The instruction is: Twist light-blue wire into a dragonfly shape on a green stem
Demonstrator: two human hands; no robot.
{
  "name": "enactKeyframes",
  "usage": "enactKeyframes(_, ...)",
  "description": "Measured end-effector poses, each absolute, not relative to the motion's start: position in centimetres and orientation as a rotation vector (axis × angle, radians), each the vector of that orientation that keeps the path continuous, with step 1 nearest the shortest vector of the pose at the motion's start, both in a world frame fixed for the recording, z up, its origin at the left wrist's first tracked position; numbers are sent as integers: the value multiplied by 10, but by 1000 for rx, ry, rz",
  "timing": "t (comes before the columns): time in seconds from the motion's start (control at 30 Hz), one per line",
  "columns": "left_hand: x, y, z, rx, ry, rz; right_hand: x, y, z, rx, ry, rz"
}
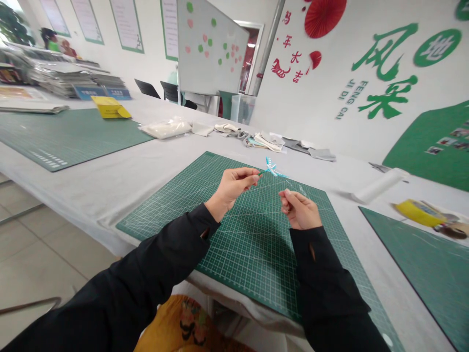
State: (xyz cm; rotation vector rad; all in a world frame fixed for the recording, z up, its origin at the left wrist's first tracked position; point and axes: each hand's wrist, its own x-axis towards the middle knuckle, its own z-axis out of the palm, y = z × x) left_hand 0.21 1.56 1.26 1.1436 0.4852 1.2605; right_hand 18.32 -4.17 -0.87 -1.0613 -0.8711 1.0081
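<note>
My left hand point(234, 188) pinches a thin green stem between finger and thumb. The stem ends in a small pale-blue ornament point(271, 167), shaped like a dragonfly or flower; its exact material is too small to tell. My right hand point(298, 210) is a short way to the right of the ornament, with its fingertips pinched together. Any fine thread in those fingers is too thin to make out. Both hands are held above a green cutting mat point(252, 254) with a printed grid, and neither touches it.
Folded fabric pieces point(266, 142) and a clear bag of white material point(164, 128) lie beyond the mat. A white roll point(379, 186) and yellow tape point(419, 212) are to the right. Another cutting mat point(66, 137), a yellow box point(110, 107) and stacked papers point(62, 80) are at far left.
</note>
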Motion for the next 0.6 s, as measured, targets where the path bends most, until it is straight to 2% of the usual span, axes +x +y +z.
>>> enactKeyframes(0.3,-7,25,16,994,488,1291,246,-43,-1,-1117,-477,1009)
enactKeyframes(0.6,-11,31,15,932,501,1349,284,-65,11,-1131,-213,859)
